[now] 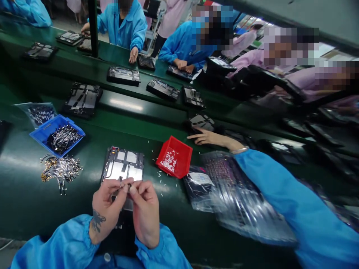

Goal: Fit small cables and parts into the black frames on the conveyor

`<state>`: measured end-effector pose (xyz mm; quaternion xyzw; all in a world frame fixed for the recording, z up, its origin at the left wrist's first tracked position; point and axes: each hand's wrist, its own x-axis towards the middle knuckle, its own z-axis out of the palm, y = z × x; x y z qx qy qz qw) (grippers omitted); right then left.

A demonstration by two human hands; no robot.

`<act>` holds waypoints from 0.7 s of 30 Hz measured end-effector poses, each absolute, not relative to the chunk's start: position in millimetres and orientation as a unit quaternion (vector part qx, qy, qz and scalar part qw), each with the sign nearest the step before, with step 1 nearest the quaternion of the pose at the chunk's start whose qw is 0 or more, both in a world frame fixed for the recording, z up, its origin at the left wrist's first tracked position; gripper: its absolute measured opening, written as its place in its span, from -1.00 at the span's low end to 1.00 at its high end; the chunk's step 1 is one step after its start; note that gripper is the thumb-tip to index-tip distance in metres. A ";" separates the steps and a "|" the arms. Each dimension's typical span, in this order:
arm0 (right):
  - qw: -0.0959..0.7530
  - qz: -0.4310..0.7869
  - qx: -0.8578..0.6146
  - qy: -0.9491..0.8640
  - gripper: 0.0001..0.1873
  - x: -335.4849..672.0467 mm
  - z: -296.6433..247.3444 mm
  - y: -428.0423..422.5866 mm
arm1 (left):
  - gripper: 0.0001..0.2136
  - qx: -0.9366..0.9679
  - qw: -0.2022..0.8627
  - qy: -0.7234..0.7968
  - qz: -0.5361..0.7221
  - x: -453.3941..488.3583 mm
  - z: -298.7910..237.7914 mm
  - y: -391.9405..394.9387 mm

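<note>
fingertips of the left hand and the right hand meet, pinched together on a tiny dark part too small to identify, held just above the near end of an open flat tablet chassis with white panels lying on the dark green surface. a red plastic tray of small white bits sits just right of the chassis, a blue plastic bin of metal-tipped cables and a loose cable pile well to its left. a co-worker's hand reaches in beyond the red tray.
</note>
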<state>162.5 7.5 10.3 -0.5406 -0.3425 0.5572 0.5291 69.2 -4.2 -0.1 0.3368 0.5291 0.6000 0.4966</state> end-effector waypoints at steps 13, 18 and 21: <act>0.484 0.651 -0.508 -0.290 -0.54 164.7 20.7 11.9 | -0.92 0.434 0.452 0.519 0.581 61.6 -3.6 -10.3; 0.474 0.672 -0.491 -0.288 -0.56 163.3 12.6 16.4 | -0.92 0.342 0.509 0.523 0.592 64.8 2.5 -5.7; 0.499 0.636 -0.496 -0.318 -0.62 161.7 1.6 19.2 | -0.82 0.266 0.570 0.509 0.587 67.8 8.2 0.5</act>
